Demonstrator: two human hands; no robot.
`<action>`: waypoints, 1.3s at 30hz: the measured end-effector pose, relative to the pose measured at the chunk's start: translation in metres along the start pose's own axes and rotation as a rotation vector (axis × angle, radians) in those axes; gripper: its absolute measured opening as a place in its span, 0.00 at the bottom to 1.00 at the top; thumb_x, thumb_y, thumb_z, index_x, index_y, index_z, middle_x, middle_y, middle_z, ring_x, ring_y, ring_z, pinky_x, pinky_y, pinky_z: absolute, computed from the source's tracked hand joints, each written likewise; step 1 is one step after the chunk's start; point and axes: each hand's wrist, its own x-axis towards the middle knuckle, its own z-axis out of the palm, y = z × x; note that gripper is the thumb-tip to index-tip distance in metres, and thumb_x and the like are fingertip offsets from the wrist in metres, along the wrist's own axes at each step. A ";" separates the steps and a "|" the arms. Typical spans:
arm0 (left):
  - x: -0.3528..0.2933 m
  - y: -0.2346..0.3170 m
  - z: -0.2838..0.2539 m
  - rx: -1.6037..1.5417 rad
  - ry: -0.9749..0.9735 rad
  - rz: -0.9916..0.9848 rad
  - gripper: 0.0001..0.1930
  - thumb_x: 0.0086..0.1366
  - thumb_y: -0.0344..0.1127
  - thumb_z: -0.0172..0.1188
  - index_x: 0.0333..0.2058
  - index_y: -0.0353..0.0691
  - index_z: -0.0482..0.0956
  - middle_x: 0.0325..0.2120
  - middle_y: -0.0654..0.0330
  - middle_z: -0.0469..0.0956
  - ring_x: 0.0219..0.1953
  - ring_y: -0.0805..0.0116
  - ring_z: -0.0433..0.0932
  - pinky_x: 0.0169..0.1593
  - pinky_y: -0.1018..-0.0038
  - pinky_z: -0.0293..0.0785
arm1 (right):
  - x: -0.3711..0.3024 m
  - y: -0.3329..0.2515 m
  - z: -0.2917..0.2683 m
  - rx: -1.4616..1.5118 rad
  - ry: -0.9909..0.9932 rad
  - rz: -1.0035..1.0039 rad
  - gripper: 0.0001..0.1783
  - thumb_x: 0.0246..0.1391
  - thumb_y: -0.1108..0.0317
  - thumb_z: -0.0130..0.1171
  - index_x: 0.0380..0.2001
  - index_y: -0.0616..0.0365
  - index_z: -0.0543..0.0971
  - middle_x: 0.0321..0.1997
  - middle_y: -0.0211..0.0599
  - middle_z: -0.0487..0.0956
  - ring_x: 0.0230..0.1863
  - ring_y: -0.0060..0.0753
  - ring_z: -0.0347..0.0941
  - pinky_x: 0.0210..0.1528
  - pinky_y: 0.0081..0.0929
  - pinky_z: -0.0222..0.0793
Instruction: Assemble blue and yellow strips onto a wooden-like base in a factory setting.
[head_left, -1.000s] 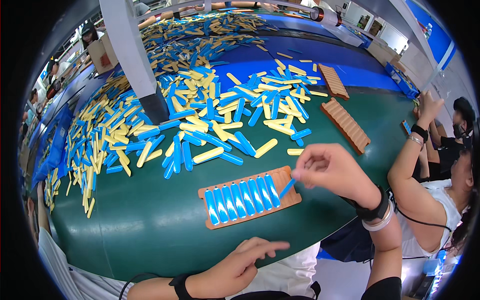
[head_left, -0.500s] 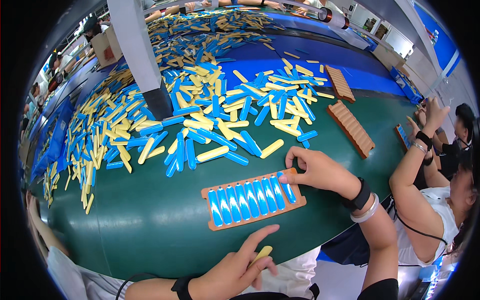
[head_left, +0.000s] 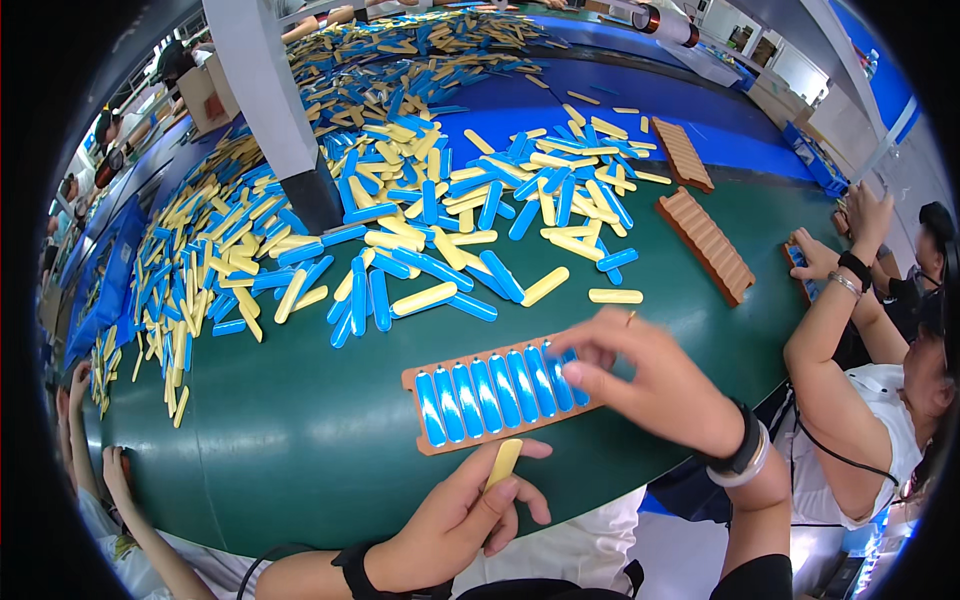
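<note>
My left hand point(head_left: 470, 515) pinches a yellow elongated piece point(head_left: 506, 460) with rounded ends between thumb and fingers, close to the near edge of an orange-brown grooved tray point(head_left: 465, 447). Glossy blue pieces point(head_left: 492, 398) of the same shape lie side by side in the tray's grooves. Over the tray's right end hovers my right hand point(head_left: 655, 380), its fingers bent and smeared by motion, hiding part of the last blue pieces. Whether it holds anything cannot be made out. Beyond it a lone yellow piece point(head_left: 615, 296) rests on the green table surface point(head_left: 300, 430).
A large pile of blue and yellow pieces point(head_left: 400, 235) spreads across the table's far side, around a grey post point(head_left: 262, 100). Two grooved trays point(head_left: 705, 245) point(head_left: 682, 155) lie at the right. A co-worker's hand point(head_left: 815, 255) touches another tray farther right; other people's hands show at the left.
My right hand has lifted off the tray's rightmost blue piece and shifted slightly right. My left hand has raised the yellow piece toward the tray. The lone yellow piece now shows beyond my right hand.
</note>
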 end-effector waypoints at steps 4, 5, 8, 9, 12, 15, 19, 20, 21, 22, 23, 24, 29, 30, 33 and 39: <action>0.001 -0.001 -0.003 0.013 -0.135 0.011 0.18 0.70 0.33 0.38 0.57 0.36 0.54 0.35 0.54 0.74 0.21 0.80 0.66 0.29 0.85 0.65 | -0.016 -0.022 0.023 0.200 -0.186 -0.125 0.10 0.50 0.68 0.63 0.37 0.58 0.80 0.23 0.30 0.72 0.25 0.22 0.67 0.31 0.19 0.63; 0.001 0.000 0.001 0.014 -0.143 0.010 0.18 0.70 0.33 0.38 0.57 0.36 0.54 0.35 0.54 0.74 0.21 0.80 0.66 0.29 0.85 0.65 | -0.018 -0.025 0.024 0.132 -0.171 -0.099 0.08 0.49 0.66 0.62 0.32 0.57 0.80 0.19 0.29 0.72 0.23 0.24 0.68 0.32 0.21 0.63; 0.000 0.003 0.005 0.167 -0.123 -0.034 0.22 0.67 0.27 0.45 0.58 0.38 0.54 0.37 0.58 0.75 0.29 0.81 0.69 0.36 0.81 0.68 | -0.017 -0.015 0.020 0.151 0.021 -0.072 0.07 0.48 0.64 0.63 0.26 0.56 0.81 0.14 0.29 0.71 0.19 0.27 0.68 0.30 0.24 0.63; 0.002 -0.002 0.002 0.166 -0.114 -0.036 0.22 0.67 0.27 0.45 0.58 0.38 0.54 0.37 0.58 0.75 0.29 0.81 0.69 0.36 0.81 0.68 | -0.015 -0.006 0.015 0.228 0.202 -0.066 0.06 0.46 0.65 0.64 0.25 0.55 0.81 0.12 0.29 0.70 0.18 0.29 0.67 0.28 0.24 0.63; 0.002 -0.014 0.004 0.305 -0.276 -0.003 0.19 0.66 0.30 0.48 0.55 0.37 0.60 0.36 0.60 0.75 0.34 0.78 0.73 0.42 0.78 0.70 | -0.009 0.031 -0.017 -0.590 0.340 -0.558 0.09 0.43 0.63 0.65 0.30 0.50 0.83 0.13 0.31 0.70 0.18 0.32 0.68 0.24 0.28 0.62; 0.003 -0.018 0.006 0.466 -0.257 0.227 0.17 0.63 0.25 0.48 0.51 0.39 0.67 0.25 0.63 0.72 0.25 0.77 0.68 0.31 0.81 0.65 | -0.025 0.038 -0.016 -0.721 0.082 -0.400 0.12 0.45 0.60 0.63 0.35 0.48 0.82 0.13 0.31 0.69 0.18 0.32 0.67 0.25 0.28 0.62; 0.002 -0.008 0.006 0.404 -0.211 0.158 0.11 0.63 0.26 0.49 0.45 0.38 0.71 0.24 0.64 0.70 0.26 0.79 0.68 0.31 0.82 0.65 | -0.031 0.035 -0.022 -0.675 0.009 -0.280 0.13 0.48 0.57 0.60 0.39 0.44 0.81 0.13 0.31 0.69 0.20 0.34 0.68 0.27 0.30 0.63; 0.002 -0.008 0.004 0.409 -0.215 0.158 0.11 0.63 0.26 0.49 0.45 0.38 0.71 0.24 0.64 0.70 0.26 0.79 0.68 0.31 0.82 0.65 | -0.029 0.038 -0.022 -0.675 0.015 -0.278 0.13 0.48 0.57 0.60 0.39 0.44 0.81 0.13 0.31 0.69 0.20 0.34 0.68 0.27 0.30 0.63; 0.004 -0.009 0.001 0.437 -0.273 0.082 0.12 0.65 0.27 0.48 0.47 0.36 0.69 0.29 0.62 0.73 0.30 0.78 0.71 0.37 0.80 0.67 | -0.026 0.044 -0.021 -0.642 0.063 -0.289 0.12 0.49 0.57 0.60 0.38 0.44 0.81 0.14 0.31 0.70 0.22 0.34 0.69 0.29 0.29 0.64; 0.005 -0.009 0.000 0.466 -0.331 0.006 0.14 0.66 0.29 0.47 0.50 0.35 0.67 0.33 0.60 0.76 0.35 0.77 0.73 0.42 0.78 0.70 | -0.024 0.046 -0.020 -0.609 0.112 -0.300 0.12 0.49 0.58 0.59 0.38 0.43 0.81 0.15 0.31 0.71 0.24 0.34 0.70 0.30 0.29 0.65; 0.005 -0.008 0.002 0.471 -0.338 0.008 0.14 0.66 0.29 0.47 0.50 0.35 0.67 0.33 0.60 0.76 0.35 0.77 0.73 0.42 0.78 0.70 | -0.023 0.042 -0.021 -0.612 0.119 -0.296 0.12 0.49 0.58 0.59 0.38 0.43 0.81 0.15 0.31 0.71 0.24 0.34 0.70 0.30 0.29 0.65; 0.004 -0.007 0.003 0.441 -0.280 0.039 0.12 0.66 0.29 0.47 0.47 0.34 0.70 0.32 0.60 0.75 0.35 0.77 0.73 0.41 0.79 0.70 | -0.021 0.038 -0.021 -0.616 0.094 -0.286 0.11 0.50 0.59 0.59 0.37 0.45 0.81 0.18 0.31 0.72 0.25 0.35 0.70 0.32 0.31 0.66; 0.001 -0.009 0.000 0.337 -0.190 0.099 0.11 0.66 0.28 0.46 0.44 0.33 0.71 0.30 0.60 0.74 0.35 0.76 0.73 0.41 0.79 0.69 | -0.009 0.030 -0.023 -0.375 0.113 -0.221 0.18 0.47 0.62 0.62 0.43 0.49 0.79 0.33 0.37 0.77 0.36 0.39 0.71 0.39 0.31 0.67; 0.002 -0.011 -0.001 0.330 -0.208 0.095 0.10 0.66 0.28 0.46 0.44 0.32 0.71 0.30 0.61 0.73 0.35 0.76 0.73 0.41 0.79 0.69 | -0.007 0.027 -0.023 -0.391 0.117 -0.280 0.22 0.46 0.60 0.63 0.47 0.50 0.76 0.38 0.38 0.75 0.41 0.41 0.70 0.44 0.32 0.66; 0.005 -0.013 -0.003 0.333 -0.232 0.089 0.10 0.66 0.27 0.45 0.44 0.32 0.71 0.29 0.61 0.73 0.35 0.75 0.73 0.42 0.79 0.69 | -0.003 0.023 -0.020 -0.437 0.027 -0.370 0.38 0.41 0.57 0.66 0.57 0.52 0.66 0.49 0.44 0.70 0.52 0.45 0.65 0.54 0.34 0.62; 0.002 -0.008 0.005 0.355 -0.173 0.086 0.10 0.66 0.29 0.47 0.44 0.35 0.71 0.28 0.63 0.72 0.32 0.78 0.70 0.38 0.81 0.67 | -0.042 0.033 -0.006 -0.431 -0.042 -0.217 0.43 0.32 0.58 0.70 0.54 0.63 0.65 0.46 0.47 0.68 0.49 0.46 0.65 0.52 0.36 0.62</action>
